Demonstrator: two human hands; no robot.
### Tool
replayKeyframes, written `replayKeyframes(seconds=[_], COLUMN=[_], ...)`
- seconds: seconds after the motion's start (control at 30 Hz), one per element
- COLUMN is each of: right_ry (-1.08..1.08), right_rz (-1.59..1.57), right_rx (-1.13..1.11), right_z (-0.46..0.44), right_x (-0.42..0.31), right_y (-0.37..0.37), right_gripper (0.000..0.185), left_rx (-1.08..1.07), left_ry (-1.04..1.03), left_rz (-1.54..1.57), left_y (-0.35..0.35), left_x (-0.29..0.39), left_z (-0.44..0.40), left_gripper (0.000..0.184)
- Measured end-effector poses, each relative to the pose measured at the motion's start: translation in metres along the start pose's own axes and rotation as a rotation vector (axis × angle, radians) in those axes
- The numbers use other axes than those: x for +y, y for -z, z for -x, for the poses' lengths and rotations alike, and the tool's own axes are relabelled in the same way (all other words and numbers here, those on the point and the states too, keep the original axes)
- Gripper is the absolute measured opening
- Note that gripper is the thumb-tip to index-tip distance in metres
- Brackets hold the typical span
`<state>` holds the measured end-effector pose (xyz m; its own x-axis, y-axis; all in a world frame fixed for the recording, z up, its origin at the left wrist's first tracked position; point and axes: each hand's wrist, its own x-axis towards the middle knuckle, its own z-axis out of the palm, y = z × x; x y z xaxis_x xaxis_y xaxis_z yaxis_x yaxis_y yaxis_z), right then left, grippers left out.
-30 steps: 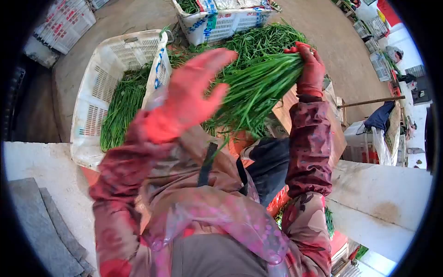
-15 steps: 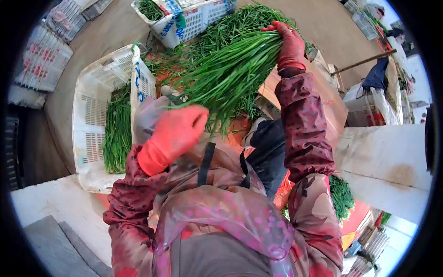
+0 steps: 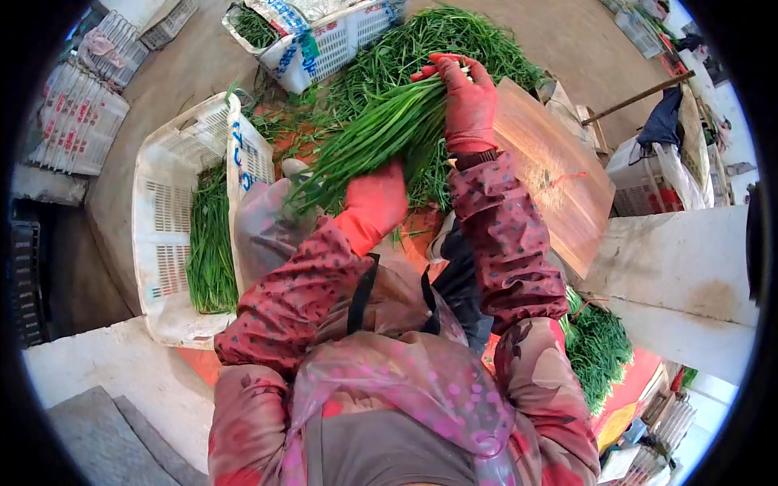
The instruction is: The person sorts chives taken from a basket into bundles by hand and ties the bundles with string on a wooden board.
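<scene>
"Red gloves, front and centre in the head view, and we have a bundle of long green leaves (image 3: 381, 125) stretched between them! What's our right hand (image 3: 472, 104) up to?"

"We've got it gripping the bundle by its pale stem ends, fingers bent round them at the upper right, with the leaves fanning down and to the left."

"And our left hand (image 3: 377, 202)?"

"Up against the underside of those leaves, folks. Its fingers disappear behind the greenery, so we cannot tell whether they are spread or pinching."

"Where does that put our bundle?"

"Out in front of the body, above the orange-red ground cover (image 3: 420, 231), with the loose pile of greens (image 3: 466, 40) just beyond it. Over on our left stands a white slotted basket (image 3: 166, 211), and we can see greens laid lengthwise (image 3: 212, 251) inside it."

"Look further out!"

"A second white basket (image 3: 348, 44) there, blue and red print on its side, beside the pile. Swing right and we find a brown wooden board (image 3: 559, 178) near our right sleeve (image 3: 506, 227); lower down, another heap of greens (image 3: 600, 348)."

"And across our own front?"

"A see-through apron (image 3: 405, 381), pink dots all over, above dark trousers (image 3: 462, 296)!"
</scene>
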<state>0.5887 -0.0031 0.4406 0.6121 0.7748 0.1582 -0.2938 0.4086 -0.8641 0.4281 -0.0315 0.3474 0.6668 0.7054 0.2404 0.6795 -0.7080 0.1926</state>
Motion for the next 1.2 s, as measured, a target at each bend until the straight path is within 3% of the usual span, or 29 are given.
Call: replayKeyframes(seconds=[0.03,0.07,0.2,0.27,0.33,0.37,0.4,0.43,0.5,0.57,0.63,0.67,0.7,0.77,0.8,0.83,0.9,0.93,1.03,1.1,1.17,1.2], right_ry=[0.000,-0.014,-0.045,-0.149,-0.238,-0.262,-0.334,-0.334,-0.045,-0.037,-0.034,0.242,0.524,0.533,0.190,-0.063,-0.650,-0.866,-0.714,-0.887,-0.464,-0.467], right_rz=[-0.004,-0.007,0.138,0.157,0.175,0.168,0.086,0.042,0.118,0.160,0.202,0.460,0.714,0.804,0.469,0.234,-0.201,-0.475,0.132,0.741,1.267,1.289], right_rx=[0.001,-0.018,-0.152,-0.339,-0.445,-0.500,-0.540,-0.576,-0.588,-0.555,-0.515,-0.599,-0.674,-0.664,-0.623,-0.743,-0.783,-0.603,-1.062,-1.198,-1.125,-0.961], right_z=[0.000,-0.001,-0.003,0.001,0.020,0.030,0.038,0.044,0.049,0.050,0.048,0.042,0.035,0.030,0.032,0.038,0.051,0.085,0.140,0.132,0.118,0.098], right_x=[0.002,0.002,0.003,0.012,0.005,0.003,0.003,0.000,-0.001,-0.002,-0.005,-0.006,-0.005,0.012,0.026,0.037,0.056,0.064,0.141,0.128,0.229,0.177], right_y=[0.002,0.003,0.019,0.022,0.003,-0.007,-0.017,-0.025,-0.039,-0.048,-0.050,-0.050,-0.051,-0.053,-0.054,-0.048,-0.039,-0.050,0.035,0.064,0.160,0.134], right_gripper=[0.014,0.014,0.015,0.017,0.019,0.019,0.020,0.020,0.022,0.022,0.022,0.025,0.027,0.034,0.037,0.039,0.043,0.042,0.053,0.064,0.057,0.053], left_rx=[0.032,0.033,-1.148,-0.922,-0.295,-0.203,-0.202,-0.197,-0.413,-0.352,-0.464,-0.282,-0.286,-0.473,-0.473,-0.474,-0.305,-0.197,0.068,0.196,0.309,0.358], left_ry=[-0.289,-0.293,-0.227,-0.012,-0.036,0.116,0.070,0.070,0.001,-0.082,0.025,-0.050,-0.047,0.325,0.417,0.421,0.575,0.526,0.555,0.609,0.655,0.660], left_rz=[0.039,0.033,0.132,0.705,0.965,1.326,1.402,1.398,1.691,1.714,1.991,1.756,1.757,1.730,1.693,1.689,1.822,1.821,1.860,1.820,1.780,1.759], left_y=[-0.050,-0.038,0.071,0.125,0.140,0.145,0.145,0.136,0.118,0.105,0.071,0.084,0.093,0.105,0.107,0.111,0.117,0.120,0.128,0.146,0.158,0.160], left_x=[-0.034,-0.038,-0.023,-0.034,-0.062,-0.064,-0.071,-0.077,-0.071,-0.064,-0.083,-0.072,-0.067,-0.063,-0.064,-0.065,-0.072,-0.090,-0.167,-0.199,-0.220,-0.229], left_z=[0.033,0.043,0.050,0.022,-0.009,-0.026,-0.041,-0.048,-0.054,-0.043,-0.033,-0.033,-0.031,-0.027,-0.025,-0.023,-0.020,-0.025,-0.037,-0.037,-0.038,-0.039], left_gripper=[0.017,0.017,0.038,0.027,0.034,0.052,0.072,0.072,0.080,0.077,0.066,0.049,0.049,0.036,0.032,0.032,0.037,0.041,0.043,0.041,0.039,0.037])
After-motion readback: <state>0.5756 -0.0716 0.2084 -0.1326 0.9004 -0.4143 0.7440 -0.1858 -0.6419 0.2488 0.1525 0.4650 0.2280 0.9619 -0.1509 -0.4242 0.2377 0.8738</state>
